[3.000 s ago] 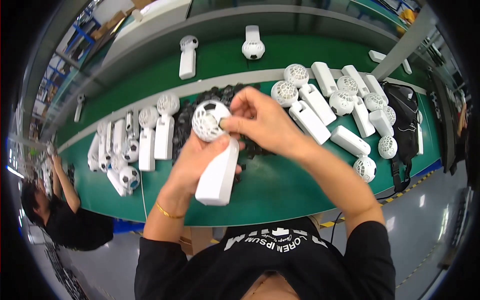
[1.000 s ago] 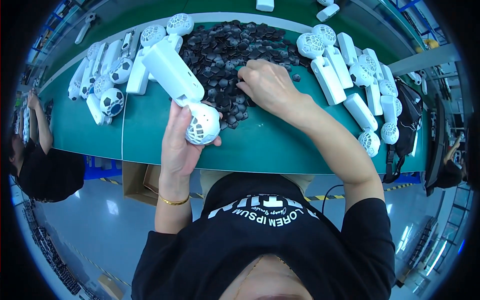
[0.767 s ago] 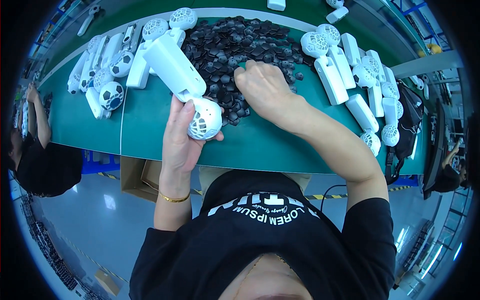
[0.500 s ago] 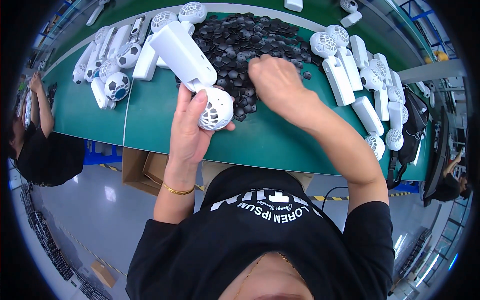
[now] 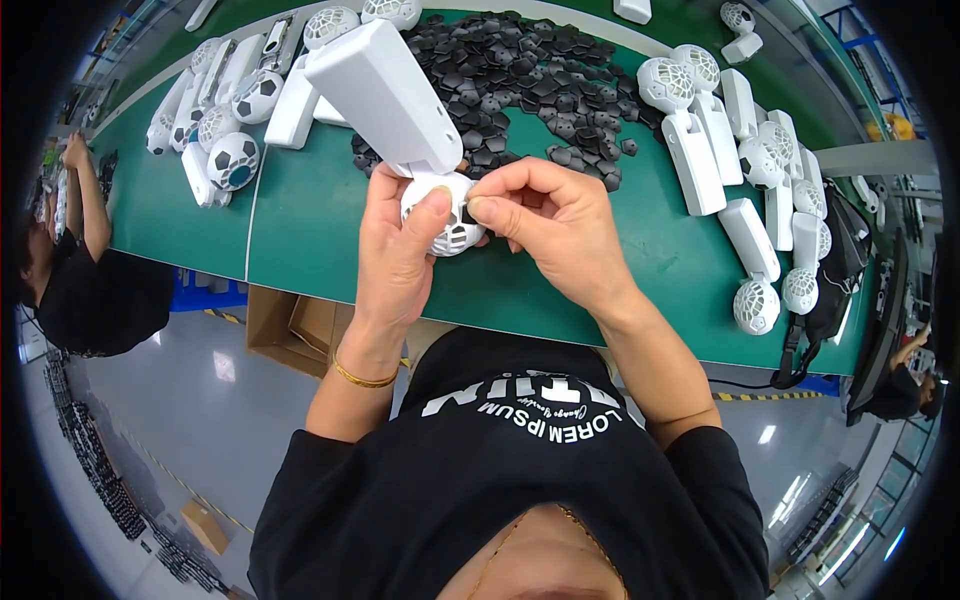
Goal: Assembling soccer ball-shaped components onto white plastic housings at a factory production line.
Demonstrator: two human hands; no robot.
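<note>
My left hand (image 5: 395,240) is closed around the ball-shaped end of a white device (image 5: 385,95), whose long boxy body tilts up and away to the left. The ball end has a football-like pattern of slotted openings. Against its right side, the thumb and fingers of my right hand (image 5: 575,235) pinch a small black pentagonal piece (image 5: 467,213), mostly hidden by the fingertips. Just beyond both hands a wide heap of similar black pieces (image 5: 540,75) is spread over the green table (image 5: 320,220).
More white ball-ended devices lie at the left (image 5: 235,160) and right (image 5: 695,165), some with black patches. A black bag (image 5: 845,240) hangs by the right edge. Cardboard boxes (image 5: 275,330) stand below the table. Another person (image 5: 100,270) works at far left.
My right hand has come back from the black heap to the ball end and now pinches a black piece against it. My left hand has shifted slightly right with the device.
</note>
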